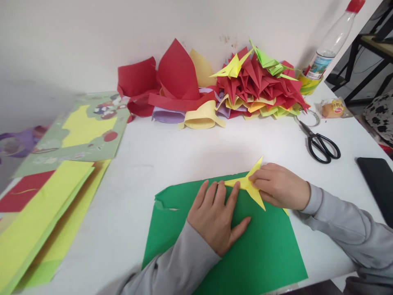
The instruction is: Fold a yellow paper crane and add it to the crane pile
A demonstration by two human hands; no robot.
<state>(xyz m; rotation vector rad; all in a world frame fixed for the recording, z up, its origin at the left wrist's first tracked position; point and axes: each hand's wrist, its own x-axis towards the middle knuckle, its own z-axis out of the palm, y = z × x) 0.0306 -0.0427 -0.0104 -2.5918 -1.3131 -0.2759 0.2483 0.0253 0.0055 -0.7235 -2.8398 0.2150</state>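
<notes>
A yellow folded paper figure (pixel 249 183) with pointed tips lies on a green paper sheet (pixel 264 250) on the white table (pixel 159 155). My left hand (pixel 216 215) lies flat on the green sheet with its fingers stretched out, the fingertips pressing the figure's left tip. My right hand (pixel 281 186) is curled over the figure's right side, its fingers pinching the yellow paper.
A heap of folded red, yellow and green paper figures (pixel 260 88) and curled paper sheets (pixel 175 88) lines the wall. Black scissors (pixel 321 143), a plastic bottle (pixel 333 41), a wrapped snack (pixel 334 108) and a dark phone (pixel 376 180) are at right. Stacked paper sheets (pixel 49 205) lie at left.
</notes>
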